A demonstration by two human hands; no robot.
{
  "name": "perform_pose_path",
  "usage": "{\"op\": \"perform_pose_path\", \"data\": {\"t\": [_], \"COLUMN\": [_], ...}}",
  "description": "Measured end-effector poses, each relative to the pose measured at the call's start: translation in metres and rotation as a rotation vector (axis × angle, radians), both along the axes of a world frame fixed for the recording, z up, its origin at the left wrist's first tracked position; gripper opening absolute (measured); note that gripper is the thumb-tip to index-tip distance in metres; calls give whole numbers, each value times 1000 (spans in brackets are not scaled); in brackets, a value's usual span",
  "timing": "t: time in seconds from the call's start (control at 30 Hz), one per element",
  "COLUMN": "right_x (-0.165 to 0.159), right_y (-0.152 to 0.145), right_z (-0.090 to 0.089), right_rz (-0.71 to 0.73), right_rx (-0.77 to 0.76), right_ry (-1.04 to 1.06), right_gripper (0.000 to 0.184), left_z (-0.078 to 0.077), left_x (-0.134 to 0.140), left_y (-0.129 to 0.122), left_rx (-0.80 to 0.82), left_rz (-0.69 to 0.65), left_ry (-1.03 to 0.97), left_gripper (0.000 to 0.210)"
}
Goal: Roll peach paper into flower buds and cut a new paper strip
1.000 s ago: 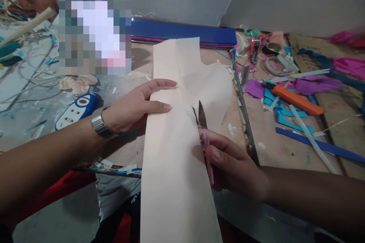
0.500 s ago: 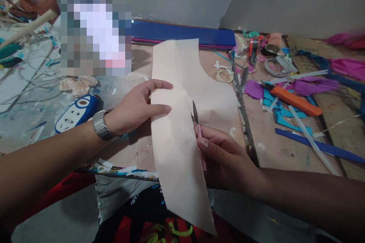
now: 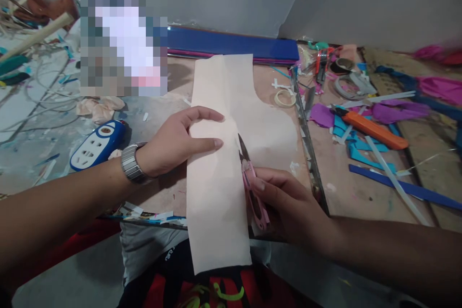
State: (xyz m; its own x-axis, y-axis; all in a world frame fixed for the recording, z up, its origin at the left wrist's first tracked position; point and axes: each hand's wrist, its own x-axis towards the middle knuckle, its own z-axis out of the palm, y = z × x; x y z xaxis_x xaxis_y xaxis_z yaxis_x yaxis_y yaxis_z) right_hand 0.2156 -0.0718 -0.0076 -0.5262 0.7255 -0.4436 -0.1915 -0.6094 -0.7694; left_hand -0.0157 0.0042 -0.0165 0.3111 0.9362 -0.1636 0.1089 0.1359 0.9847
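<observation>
A pale peach sheet, seemingly paper (image 3: 216,192), lies over the table, its lower strip hanging past the front edge above my lap. My left hand (image 3: 180,139) holds it by the left edge, thumb and forefinger on top, the other fingers hidden beneath. In my right hand (image 3: 285,197) is a pair of pink-handled thread snips (image 3: 254,187). Their blades are parted and point away from me at the cut line in the sheet's middle. To the right of that line, the sheet widens into a curved flap (image 3: 270,125).
A blue-and-white power strip (image 3: 97,144) lies left of the sheet. Behind it are blue flat sheets (image 3: 231,43) and a blurred-out patch. On the right lie a tape ring (image 3: 284,98), an orange utility knife (image 3: 377,127), glue sticks and coloured scraps.
The snips have opened wider and turned, showing more of their pink handles. The sheet's lower strip has swung left and its end now hangs straighter. My left hand has shifted slightly right and down.
</observation>
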Motion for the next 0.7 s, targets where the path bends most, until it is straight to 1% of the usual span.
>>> {"op": "perform_pose_path", "data": {"t": [0.1,0.2,0.4,0.47,0.53,0.6,0.7], "right_x": [0,0,-2,-2,-2,-2,-2], "right_y": [-2,-3,-1,0,1,1,1], "right_z": [3,4,-1,-3,-6,-8,-9], "right_rz": [48,88,71,37,7,-11,-22], "right_rx": [-60,-105,-85,-42,-9,-15,-47], "right_ry": [-32,-29,-44,-61,-62,-39,-31], "right_gripper": [46,45,43,44,46,46,45], "left_z": [2,5,10,10,8,7,7], "left_x": [1,2,3,3,2,2,2], "left_y": [0,0,-3,-3,-4,-3,-2], "left_rx": [47,92,178,146,77,20,-18], "left_rz": [47,75,106,94,77,79,108], "left_ry": [35,67,115,68,-7,-57,-96], "left_gripper": [48,52,64,65,65,64,60]}}
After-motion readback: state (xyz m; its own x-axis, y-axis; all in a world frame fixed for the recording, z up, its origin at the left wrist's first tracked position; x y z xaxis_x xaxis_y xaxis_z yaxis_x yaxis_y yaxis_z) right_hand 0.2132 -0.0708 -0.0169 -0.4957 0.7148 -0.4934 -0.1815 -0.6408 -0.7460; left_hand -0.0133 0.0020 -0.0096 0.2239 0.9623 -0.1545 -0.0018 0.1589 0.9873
